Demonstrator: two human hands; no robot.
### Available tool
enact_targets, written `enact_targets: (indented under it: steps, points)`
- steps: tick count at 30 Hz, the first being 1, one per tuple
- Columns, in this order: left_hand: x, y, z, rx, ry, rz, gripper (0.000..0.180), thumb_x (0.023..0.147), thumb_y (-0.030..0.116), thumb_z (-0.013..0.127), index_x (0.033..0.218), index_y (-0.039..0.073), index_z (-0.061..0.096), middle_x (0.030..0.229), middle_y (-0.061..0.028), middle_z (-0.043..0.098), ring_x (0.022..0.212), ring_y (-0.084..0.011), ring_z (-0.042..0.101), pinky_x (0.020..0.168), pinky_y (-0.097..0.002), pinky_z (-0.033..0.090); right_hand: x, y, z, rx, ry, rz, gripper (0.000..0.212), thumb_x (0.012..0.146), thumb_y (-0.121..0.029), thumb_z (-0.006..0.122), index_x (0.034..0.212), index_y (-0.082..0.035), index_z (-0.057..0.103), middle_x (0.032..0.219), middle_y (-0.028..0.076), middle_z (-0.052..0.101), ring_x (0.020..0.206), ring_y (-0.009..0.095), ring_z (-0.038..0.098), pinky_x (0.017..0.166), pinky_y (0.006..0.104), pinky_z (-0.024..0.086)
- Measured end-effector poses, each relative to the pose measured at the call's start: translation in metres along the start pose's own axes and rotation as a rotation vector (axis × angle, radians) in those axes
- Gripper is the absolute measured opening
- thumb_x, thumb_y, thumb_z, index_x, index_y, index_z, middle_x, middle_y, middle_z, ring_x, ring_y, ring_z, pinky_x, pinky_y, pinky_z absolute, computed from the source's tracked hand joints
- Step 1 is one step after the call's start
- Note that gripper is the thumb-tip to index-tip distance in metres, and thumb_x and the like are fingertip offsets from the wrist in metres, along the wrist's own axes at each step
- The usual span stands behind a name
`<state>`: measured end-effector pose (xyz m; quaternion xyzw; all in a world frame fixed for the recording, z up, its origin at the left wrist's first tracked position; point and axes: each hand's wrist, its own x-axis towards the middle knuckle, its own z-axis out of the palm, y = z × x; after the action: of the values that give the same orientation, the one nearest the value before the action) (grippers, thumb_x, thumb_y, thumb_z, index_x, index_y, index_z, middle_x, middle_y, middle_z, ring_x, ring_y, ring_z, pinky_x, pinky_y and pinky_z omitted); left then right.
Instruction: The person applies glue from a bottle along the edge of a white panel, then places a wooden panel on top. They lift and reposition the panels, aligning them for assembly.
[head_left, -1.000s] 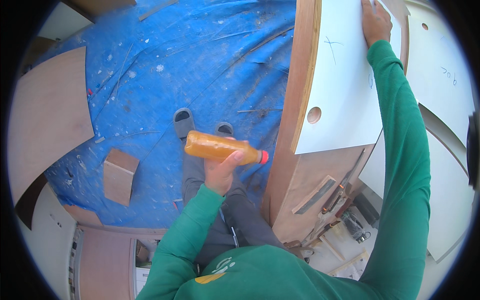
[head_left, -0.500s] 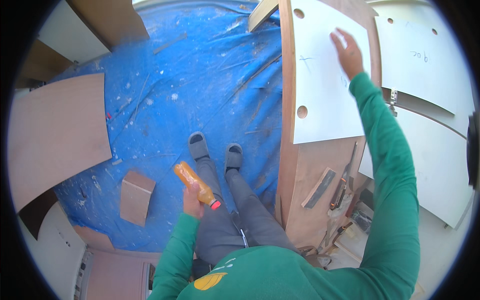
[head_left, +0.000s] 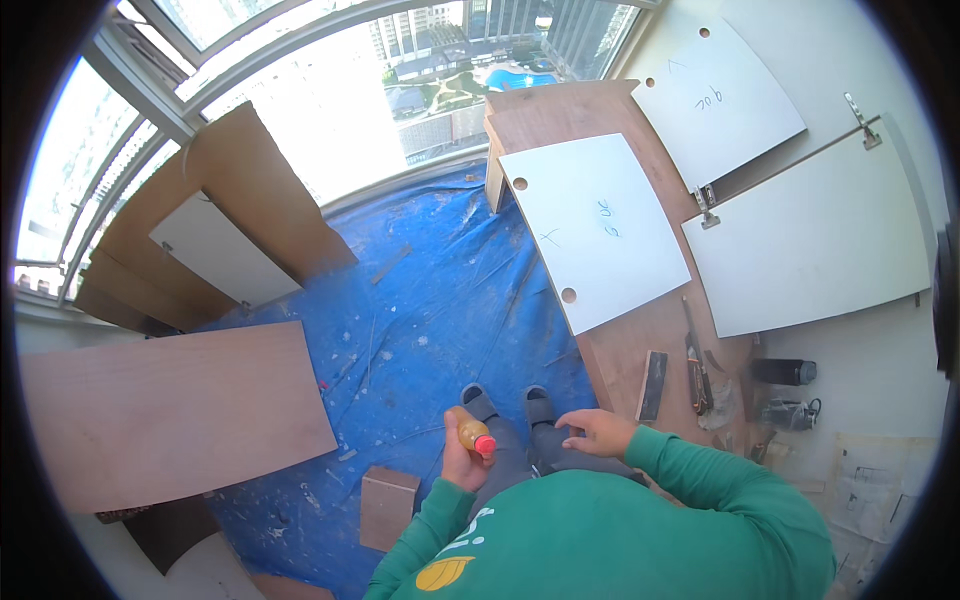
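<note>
Orange bottle (head_left: 468, 427) in the left grip (head_left: 462, 464); right grip (head_left: 598, 433) free.
The left grip closes round the bottle before the green shirt (head_left: 610, 525), red cap (head_left: 485, 445) tipped toward the wearer, probably for handiness; the right hangs open, loosely bent; a white board (head_left: 600, 260) lies flat on the table (head_left: 618, 352), likely for support; the blue sheet (head_left: 430, 330) seems protective.

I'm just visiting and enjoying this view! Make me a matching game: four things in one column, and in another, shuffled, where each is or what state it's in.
Things
1. blue sheet
2. red-capped bottle
3. right hand
4. white panel nearest the blue sheet

Places and states
A. Held in the left hand
B. Lying on a brown wooden surface
C. Spread out underfoot
D. Holding nothing visible

Right pairs: 1-C, 2-A, 3-D, 4-B
</note>
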<state>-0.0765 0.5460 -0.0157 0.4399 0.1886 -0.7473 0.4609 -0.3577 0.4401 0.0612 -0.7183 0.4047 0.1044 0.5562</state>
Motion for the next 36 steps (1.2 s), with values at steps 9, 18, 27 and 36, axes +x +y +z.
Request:
enact_targets:
  steps: [9,18,27,36]
  points:
    - [-0.040,0.042,0.133,0.526,-0.237,-0.086,0.060,0.101,0.074,0.040,0.100,0.018,0.058,0.070,0.0028,0.058,0.047,-0.0107,0.052,0.036,-0.0243,0.031,0.043,-0.083,-0.025,-0.291,0.471,-0.555,0.073,0.080,-0.012,0.080,0.146,-0.006,0.050,0.144,0.015,0.055,0.135,0.034,0.051,0.116,0.0446,0.042]
    - [-0.014,0.062,0.189,1.158,-0.330,-0.251,0.077,0.100,0.080,0.020,0.090,0.015,0.060,0.056,-0.0001,0.054,0.041,-0.0110,0.049,0.037,-0.0244,0.029,0.014,-0.060,-0.069,-0.151,0.693,-0.555,0.064,0.076,-0.021,0.087,0.132,-0.005,0.059,0.130,0.014,0.064,0.119,0.035,0.063,0.102,0.0443,0.052]
    - [0.044,0.078,0.178,1.185,-0.081,0.248,0.028,0.106,0.030,0.055,0.097,0.005,0.062,0.087,-0.0100,0.071,0.072,-0.0192,0.068,0.065,-0.0331,0.055,-0.010,0.085,-0.114,0.423,0.996,-0.125,0.043,0.080,-0.021,0.086,0.116,-0.005,0.068,0.110,0.013,0.072,0.104,0.028,0.070,0.093,0.0389,0.056]
    - [0.054,0.131,0.023,1.252,0.351,0.323,0.023,0.102,0.019,0.057,0.111,-0.001,0.064,0.098,-0.0128,0.074,0.081,-0.0214,0.072,0.070,-0.0351,0.058,-0.020,0.289,-0.118,0.666,1.487,0.387,0.045,0.077,-0.016,0.086,0.116,-0.002,0.068,0.108,0.012,0.073,0.099,0.027,0.072,0.091,0.0371,0.056]
